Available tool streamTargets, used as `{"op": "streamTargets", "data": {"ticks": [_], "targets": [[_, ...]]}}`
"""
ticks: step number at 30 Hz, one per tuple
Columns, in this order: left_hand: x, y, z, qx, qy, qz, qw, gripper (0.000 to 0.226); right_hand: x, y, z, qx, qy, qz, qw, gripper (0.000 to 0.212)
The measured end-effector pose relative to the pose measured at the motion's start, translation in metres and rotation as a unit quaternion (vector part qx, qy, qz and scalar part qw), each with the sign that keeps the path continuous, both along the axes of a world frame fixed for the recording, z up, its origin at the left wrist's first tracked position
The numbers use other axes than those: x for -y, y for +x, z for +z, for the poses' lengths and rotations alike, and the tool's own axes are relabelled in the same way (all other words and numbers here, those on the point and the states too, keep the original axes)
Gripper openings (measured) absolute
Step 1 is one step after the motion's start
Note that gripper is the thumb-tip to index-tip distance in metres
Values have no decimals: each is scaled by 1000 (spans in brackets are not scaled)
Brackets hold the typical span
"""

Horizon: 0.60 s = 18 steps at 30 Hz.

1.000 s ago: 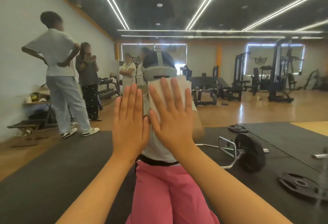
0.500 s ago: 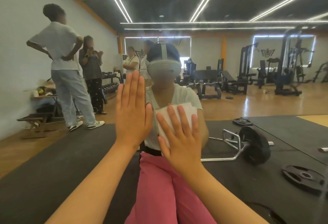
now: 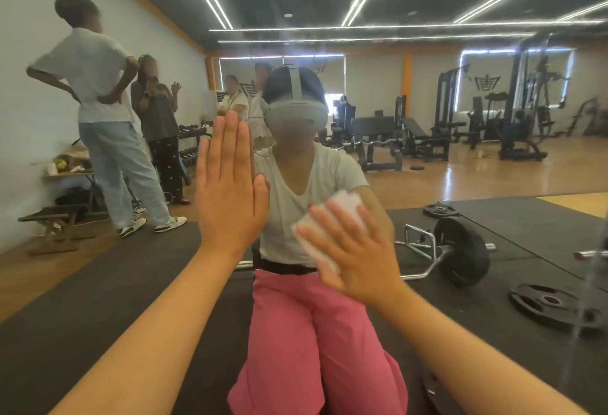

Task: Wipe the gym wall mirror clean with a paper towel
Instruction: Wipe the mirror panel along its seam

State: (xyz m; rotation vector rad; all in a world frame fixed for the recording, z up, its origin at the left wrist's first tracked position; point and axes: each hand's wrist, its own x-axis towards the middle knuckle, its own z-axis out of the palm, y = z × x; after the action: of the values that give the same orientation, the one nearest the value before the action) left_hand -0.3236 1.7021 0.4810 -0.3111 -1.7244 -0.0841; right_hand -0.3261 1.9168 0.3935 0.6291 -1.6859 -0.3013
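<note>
Right hand (image 3: 358,260) slid lower-right — paper towel (image 3: 344,204) blurred, mostly hidden.

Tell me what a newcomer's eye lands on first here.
Two raised hands dominate the centre: the left hand flat and upright at the mirror, the right hand lower, pressing a white paper towel to the glass with spread fingers. Behind them the wearer's reflection in bright pink trousers fills the lower middle, with a loaded barbell on the black mat to the right.

A black mat (image 3: 82,316) covers part of the wooden floor (image 3: 493,177); on the mat lie a plate-loaded bar (image 3: 460,250), a loose weight plate (image 3: 546,302) and, farther back, a smaller plate (image 3: 439,210)
</note>
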Motion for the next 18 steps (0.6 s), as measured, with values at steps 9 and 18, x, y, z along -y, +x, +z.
{"op": "streamTargets", "data": {"ticks": [9,18], "targets": [[-1,2,2,-2,-1,-2,1000,68,-20,-1,135,-21,-173,-50,983,57],[-34,14,-13,-1,-80,-58,995,69,-33,0,17,-13,-113,-9,994,57]]}}
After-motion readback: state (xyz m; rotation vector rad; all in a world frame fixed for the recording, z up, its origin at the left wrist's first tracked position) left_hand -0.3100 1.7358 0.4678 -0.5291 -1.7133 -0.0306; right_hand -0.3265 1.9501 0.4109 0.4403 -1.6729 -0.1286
